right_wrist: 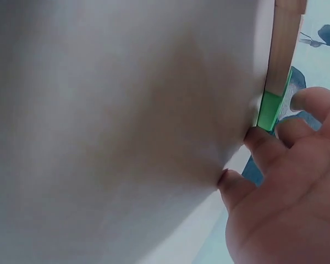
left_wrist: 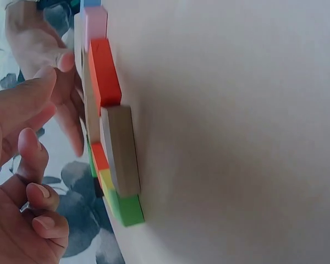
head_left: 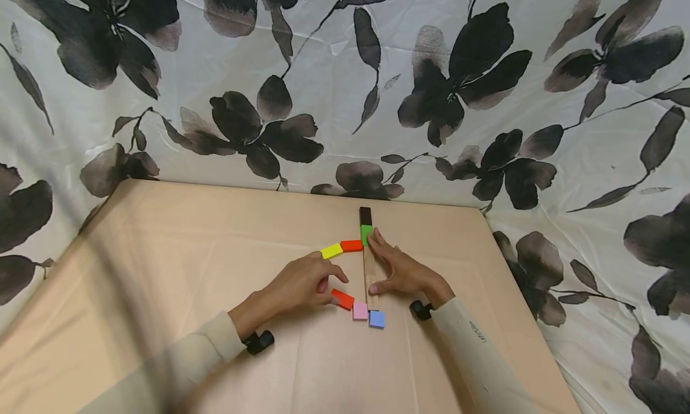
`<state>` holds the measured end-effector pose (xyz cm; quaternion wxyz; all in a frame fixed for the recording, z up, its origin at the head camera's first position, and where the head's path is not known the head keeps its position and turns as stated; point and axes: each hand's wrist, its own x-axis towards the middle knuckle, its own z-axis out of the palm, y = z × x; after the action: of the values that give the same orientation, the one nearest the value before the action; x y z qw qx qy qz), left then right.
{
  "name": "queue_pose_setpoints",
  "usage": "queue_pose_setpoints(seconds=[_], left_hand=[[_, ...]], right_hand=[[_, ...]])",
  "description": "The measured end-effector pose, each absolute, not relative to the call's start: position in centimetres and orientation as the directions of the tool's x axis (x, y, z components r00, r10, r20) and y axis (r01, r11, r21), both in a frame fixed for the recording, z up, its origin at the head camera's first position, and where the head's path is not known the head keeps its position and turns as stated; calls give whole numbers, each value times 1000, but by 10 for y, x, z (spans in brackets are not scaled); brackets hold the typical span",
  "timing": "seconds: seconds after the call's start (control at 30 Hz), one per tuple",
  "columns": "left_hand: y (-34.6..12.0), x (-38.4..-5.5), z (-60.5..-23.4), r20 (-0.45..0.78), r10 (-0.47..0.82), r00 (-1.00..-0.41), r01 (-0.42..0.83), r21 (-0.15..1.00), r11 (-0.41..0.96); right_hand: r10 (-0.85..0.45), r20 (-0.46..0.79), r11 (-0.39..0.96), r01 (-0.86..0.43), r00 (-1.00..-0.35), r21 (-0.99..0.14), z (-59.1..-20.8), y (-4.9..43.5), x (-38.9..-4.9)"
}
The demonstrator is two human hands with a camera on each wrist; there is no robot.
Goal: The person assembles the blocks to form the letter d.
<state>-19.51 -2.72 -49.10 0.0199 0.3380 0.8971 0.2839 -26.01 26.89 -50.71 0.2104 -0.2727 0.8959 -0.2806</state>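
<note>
Small coloured and plain wooden blocks stand in a straight column with a curved row on its left. My left hand [head_left: 309,279] is over the curve, fingers loosely bent with nothing between them, thumb tip right by the lower red block [head_left: 342,299]. A plain block [left_wrist: 121,151] and a green block [left_wrist: 131,210] of the curve are hidden behind that hand in the head view. My right hand [head_left: 401,270] lies along the column's right side, fingers spread. Its fingertips are right at the upper green block [head_left: 366,234], its thumb at the plain wooden blocks [head_left: 369,264].
A black block [head_left: 365,215] tops the column. The yellow block [head_left: 331,250] and upper red block [head_left: 351,245] lead the curve away; a pink block [head_left: 359,311] and a blue block [head_left: 377,319] lie at the bottom. Floral cloth [head_left: 345,102] hangs behind the table [head_left: 215,222].
</note>
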Motion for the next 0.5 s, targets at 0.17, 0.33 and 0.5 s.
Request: queue_pose_setpoints(seconds=[0.17,0.33,0.5], left_hand=[[-35,-196,-492,151,593,-790,571,532,625],[-38,-197,-496,135,592,-794,563,529,635],[-42,-200,-498,144,557,-818,544,508,667]], right_hand=[[-591,-222,701,-357,-776,-617,-507,271,-260],[-587,-226,703,-350,-778,-620,-508,270,-259],[-576,-236,705,-330,-782,-627,-509,269,-260]])
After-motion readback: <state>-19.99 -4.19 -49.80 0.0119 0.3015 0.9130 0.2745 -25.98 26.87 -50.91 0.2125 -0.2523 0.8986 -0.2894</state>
